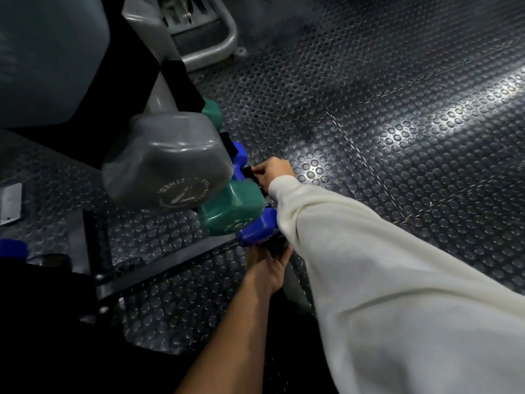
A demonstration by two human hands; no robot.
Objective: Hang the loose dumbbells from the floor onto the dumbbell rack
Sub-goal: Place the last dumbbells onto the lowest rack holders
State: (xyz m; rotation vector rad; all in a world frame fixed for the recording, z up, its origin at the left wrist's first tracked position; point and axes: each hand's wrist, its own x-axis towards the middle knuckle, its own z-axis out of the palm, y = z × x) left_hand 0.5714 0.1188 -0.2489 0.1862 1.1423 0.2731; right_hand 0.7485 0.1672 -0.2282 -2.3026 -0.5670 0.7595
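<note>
Your left hand (270, 268) gripped the near end of a dark dumbbell (272, 243) low beside the rack (159, 274), steadying it under the blue dumbbell (257, 230). Your right hand (272, 170), white sleeve (369, 265) trailing, pinched its far end, apparently guiding it onto a peg; its long axis ran away from you, parallel to the green dumbbell (230, 209) and grey dumbbell (167, 166)

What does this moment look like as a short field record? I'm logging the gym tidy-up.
setting: studded rubber floor, dumbbell rack at left
on rack: grey dumbbell, green dumbbell, blue dumbbell, stacked downward
right hand: white sleeve, grips a dark part beside the blue dumbbell's far head
left hand: bare forearm, under the blue dumbbell's near head, around something dark
status: blue dumbbell being seated; exact contact unclear
</note>
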